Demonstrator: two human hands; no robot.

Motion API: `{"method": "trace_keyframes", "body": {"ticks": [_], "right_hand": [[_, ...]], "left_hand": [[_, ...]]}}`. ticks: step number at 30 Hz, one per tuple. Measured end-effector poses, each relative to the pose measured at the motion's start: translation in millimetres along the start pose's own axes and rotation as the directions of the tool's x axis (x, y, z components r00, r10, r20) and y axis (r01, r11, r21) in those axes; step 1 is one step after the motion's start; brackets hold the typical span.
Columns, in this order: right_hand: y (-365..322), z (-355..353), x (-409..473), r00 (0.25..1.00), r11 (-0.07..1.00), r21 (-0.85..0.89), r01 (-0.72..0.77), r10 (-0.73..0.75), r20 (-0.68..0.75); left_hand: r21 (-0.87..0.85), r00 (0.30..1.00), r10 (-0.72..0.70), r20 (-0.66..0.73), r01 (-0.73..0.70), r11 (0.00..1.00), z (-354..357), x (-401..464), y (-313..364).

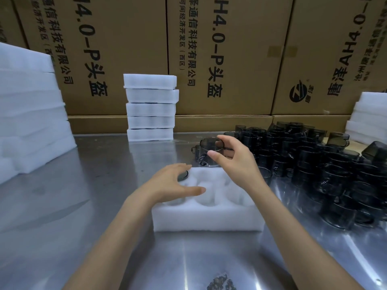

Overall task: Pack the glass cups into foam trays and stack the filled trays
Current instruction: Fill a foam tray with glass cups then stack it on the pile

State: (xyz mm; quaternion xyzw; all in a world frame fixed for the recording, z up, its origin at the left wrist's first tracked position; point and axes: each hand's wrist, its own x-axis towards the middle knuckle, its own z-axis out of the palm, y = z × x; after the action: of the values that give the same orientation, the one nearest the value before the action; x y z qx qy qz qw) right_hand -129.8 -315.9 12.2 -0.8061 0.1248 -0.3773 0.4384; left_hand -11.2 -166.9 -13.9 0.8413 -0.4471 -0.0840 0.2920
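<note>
one smoky glass cup pinched by right hand fingers, above foam tray

A shiny metal surface carries a foam tray under the left hand, a tray stack beyond it, loose foam far to its left, and crowded dark cups right of the right hand

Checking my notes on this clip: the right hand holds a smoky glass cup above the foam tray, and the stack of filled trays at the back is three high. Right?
Not quite: the head view shows the stack of filled trays five high, not three. The right hand does hold a smoky glass cup above the foam tray.
</note>
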Motion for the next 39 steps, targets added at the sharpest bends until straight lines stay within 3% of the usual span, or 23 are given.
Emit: {"method": "trace_keyframes", "body": {"ticks": [4, 18, 23, 28, 36, 39], "right_hand": [[1, 5, 2, 0.999, 0.999, -0.049, 0.0, 0.002, 0.033], [13, 11, -6, 0.972, 0.972, -0.229, -0.059, 0.108, 0.208], [14, 11, -5, 0.97, 0.964, -0.252, -0.09, 0.142, 0.197], [17, 11, -7, 0.961, 0.914, -0.397, -0.087, 0.182, 0.209], [18, 8, -8, 0.942, 0.92, -0.384, -0.075, 0.192, 0.275], [16, 6, -11, 0.946, 0.903, -0.428, 0.048, 0.097, 0.31]], "left_hand": [[0.046, 0.997, -0.014, -0.079, 0.018, 0.999, 5, 1, 2], [0.017, 0.997, 0.001, -0.079, 0.0, 1.0, 6, -1, 2], [0.031, 0.997, -0.004, -0.071, 0.006, 0.999, 5, -2, 3], [0.057, 0.999, 0.008, -0.052, -0.005, 0.998, 4, -5, 5], [0.099, 0.986, 0.113, -0.119, -0.101, 0.99, 1, -12, 11], [0.091, 0.971, 0.182, -0.157, -0.169, 0.981, -2, -15, 14]]}}
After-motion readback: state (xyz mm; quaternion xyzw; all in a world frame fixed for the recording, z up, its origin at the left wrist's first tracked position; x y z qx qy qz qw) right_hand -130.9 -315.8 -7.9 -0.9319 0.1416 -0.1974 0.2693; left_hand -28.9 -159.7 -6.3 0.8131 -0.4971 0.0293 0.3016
